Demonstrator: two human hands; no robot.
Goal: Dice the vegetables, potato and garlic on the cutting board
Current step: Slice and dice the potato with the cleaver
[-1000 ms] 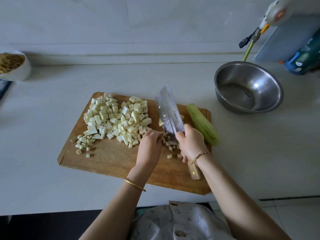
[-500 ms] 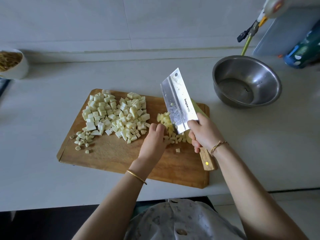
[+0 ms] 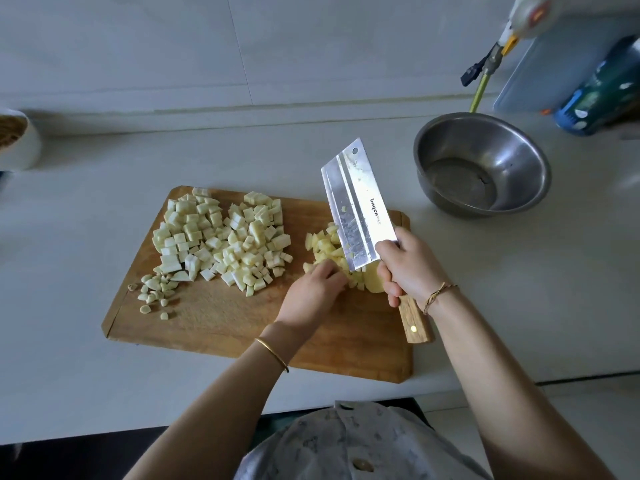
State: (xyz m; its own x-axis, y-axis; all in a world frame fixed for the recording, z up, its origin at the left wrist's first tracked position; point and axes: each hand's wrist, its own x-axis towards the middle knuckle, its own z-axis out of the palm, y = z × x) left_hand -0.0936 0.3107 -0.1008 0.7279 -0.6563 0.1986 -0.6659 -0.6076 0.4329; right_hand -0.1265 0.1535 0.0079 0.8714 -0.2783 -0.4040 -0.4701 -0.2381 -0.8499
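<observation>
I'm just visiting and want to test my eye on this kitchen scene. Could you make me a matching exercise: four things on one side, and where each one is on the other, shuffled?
Things:
1 cleaver
2 steel bowl
3 garlic pieces
4 yellow potato pieces

Places:
A left end of the cutting board
B against the left hand
C gripped by the right hand
D on the counter, off the board to the right

Pairs: 1-C, 2-D, 3-A, 4-B

A matt wooden cutting board (image 3: 221, 320), a glossy steel cleaver (image 3: 358, 209) with wooden handle, a shiny metal bowl (image 3: 512, 157).
</observation>
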